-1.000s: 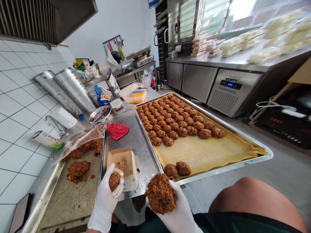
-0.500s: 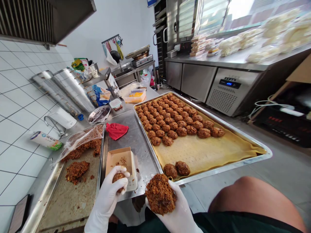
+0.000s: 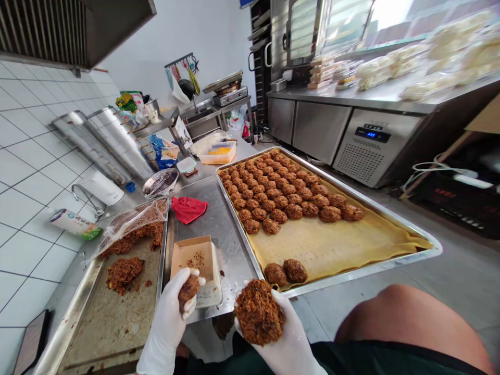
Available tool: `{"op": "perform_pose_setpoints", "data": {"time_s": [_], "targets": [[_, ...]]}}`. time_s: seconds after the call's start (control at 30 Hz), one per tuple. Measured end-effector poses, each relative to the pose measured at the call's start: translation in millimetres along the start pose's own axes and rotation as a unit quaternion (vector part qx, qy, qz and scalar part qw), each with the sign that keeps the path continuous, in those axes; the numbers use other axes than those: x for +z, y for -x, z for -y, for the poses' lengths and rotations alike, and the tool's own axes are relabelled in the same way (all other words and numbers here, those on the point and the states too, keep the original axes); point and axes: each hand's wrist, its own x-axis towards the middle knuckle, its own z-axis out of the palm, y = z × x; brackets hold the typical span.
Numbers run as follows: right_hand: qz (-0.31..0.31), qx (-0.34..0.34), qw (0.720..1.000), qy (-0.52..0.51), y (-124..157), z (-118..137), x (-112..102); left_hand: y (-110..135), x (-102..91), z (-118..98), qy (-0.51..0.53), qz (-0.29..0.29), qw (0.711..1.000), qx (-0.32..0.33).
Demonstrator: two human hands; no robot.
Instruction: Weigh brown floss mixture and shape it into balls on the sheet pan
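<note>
because your left hand is curled most of the way round the small ball, its digits press on several sides, which likely keeps the ball compact. your right hand is cupped wide under the larger lump, presumably since that rough mass needs broad support. just beyond your left hand, the paper box sits on what looks like a scale; left of it, the mixture tray lies within reach. beyond your right hand, the lined tray holds shaped balls in close rows, perhaps to save room.
</note>
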Motion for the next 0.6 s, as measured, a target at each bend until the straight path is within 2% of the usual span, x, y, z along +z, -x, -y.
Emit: {"op": "perform_pose_setpoints", "data": {"time_s": [0.13,0.27,0.4,0.5,0.6], "targets": [[-0.003,0.001,1.0,0.004,0,-1,-1,3,1.2,4,0.056,0.004,0.998,0.011],[0.007,0.002,1.0,0.012,-2,-1,0,14,6.8,0,0.004,0.019,1.0,-0.011],[0.01,0.006,1.0,0.014,-1,0,1,19,11.7,-6,-0.066,0.032,0.997,0.022],[0.011,0.006,1.0,0.012,1,0,1,16,12.8,-5,-0.05,0.074,0.996,0.023],[0.011,0.003,1.0,0.009,1,0,0,10,12.6,2,-0.042,0.057,0.997,-0.001]]}}
